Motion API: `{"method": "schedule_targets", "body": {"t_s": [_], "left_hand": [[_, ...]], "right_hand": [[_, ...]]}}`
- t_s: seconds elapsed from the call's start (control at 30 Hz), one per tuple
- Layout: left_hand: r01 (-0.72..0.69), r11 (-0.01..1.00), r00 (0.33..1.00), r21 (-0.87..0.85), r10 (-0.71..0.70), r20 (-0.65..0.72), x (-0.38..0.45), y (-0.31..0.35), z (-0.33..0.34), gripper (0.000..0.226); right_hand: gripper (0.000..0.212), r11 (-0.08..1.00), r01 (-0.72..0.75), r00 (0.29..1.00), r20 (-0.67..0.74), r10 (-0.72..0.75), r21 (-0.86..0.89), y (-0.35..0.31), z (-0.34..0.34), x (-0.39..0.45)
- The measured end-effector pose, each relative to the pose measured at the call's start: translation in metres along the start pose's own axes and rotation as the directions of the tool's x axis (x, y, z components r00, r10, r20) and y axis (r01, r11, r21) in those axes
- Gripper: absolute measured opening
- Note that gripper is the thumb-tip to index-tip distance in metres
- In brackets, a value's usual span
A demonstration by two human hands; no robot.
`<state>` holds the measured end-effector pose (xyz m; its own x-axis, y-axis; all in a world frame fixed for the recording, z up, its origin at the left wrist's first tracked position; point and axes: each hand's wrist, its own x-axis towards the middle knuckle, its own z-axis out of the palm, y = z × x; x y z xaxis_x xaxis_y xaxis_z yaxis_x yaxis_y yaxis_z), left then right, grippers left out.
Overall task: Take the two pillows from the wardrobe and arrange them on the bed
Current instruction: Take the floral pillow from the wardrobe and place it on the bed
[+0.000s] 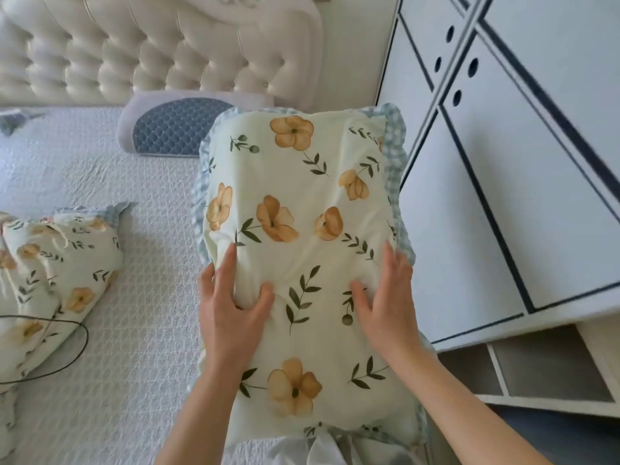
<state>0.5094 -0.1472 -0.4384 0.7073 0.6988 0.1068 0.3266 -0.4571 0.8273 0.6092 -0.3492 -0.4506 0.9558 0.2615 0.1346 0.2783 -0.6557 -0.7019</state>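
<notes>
A cream pillow [302,203] with orange flowers, green leaves and a blue checked frill fills the middle of the head view, lying lengthwise over the bed's right side. My left hand [231,303] grips its left part, thumb and fingers pinching a fold of the fabric. My right hand [385,297] presses on its right part with fingers spread. A second pillow [57,276] of the same print lies on the bed [144,297] at the left, partly cut off by the frame edge.
A white and blue quilted cushion [167,129] lies at the head of the bed against the tufted cream headboard [134,52]. A white wardrobe [503,162] with dark trim stands close on the right. A thin black cable [79,350] loops across the left pillow.
</notes>
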Motion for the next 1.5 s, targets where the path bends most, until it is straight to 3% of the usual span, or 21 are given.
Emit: {"method": "schedule_targets", "body": {"t_s": [0.13,0.5,0.97,1.27,1.5], "left_hand": [[0.103,0.994,0.995,0.045,-0.103,0.015,0.025,-0.013,0.016,0.079],[0.321,0.944,0.946,0.072,-0.316,-0.073,0.133,-0.008,0.102,0.077],[0.441,0.896,0.883,0.049,-0.423,-0.204,0.293,0.023,0.177,0.075],[0.499,0.867,0.84,-0.01,-0.486,-0.241,0.429,0.007,0.191,0.073],[0.54,0.841,0.808,-0.035,-0.53,-0.258,0.528,-0.007,0.184,0.072]], "right_hand": [[0.065,0.987,0.068,0.987,0.152,-0.045,-0.149,0.012,0.025,0.035],[0.056,0.981,0.121,0.93,0.363,-0.059,-0.15,0.059,0.071,0.19],[0.052,0.976,0.193,0.873,0.471,-0.126,-0.097,0.062,0.105,0.397],[0.057,0.968,0.181,0.842,0.537,-0.06,-0.176,0.018,0.17,0.535],[0.051,0.974,0.187,0.828,0.555,-0.084,-0.131,-0.022,0.216,0.625]]}}
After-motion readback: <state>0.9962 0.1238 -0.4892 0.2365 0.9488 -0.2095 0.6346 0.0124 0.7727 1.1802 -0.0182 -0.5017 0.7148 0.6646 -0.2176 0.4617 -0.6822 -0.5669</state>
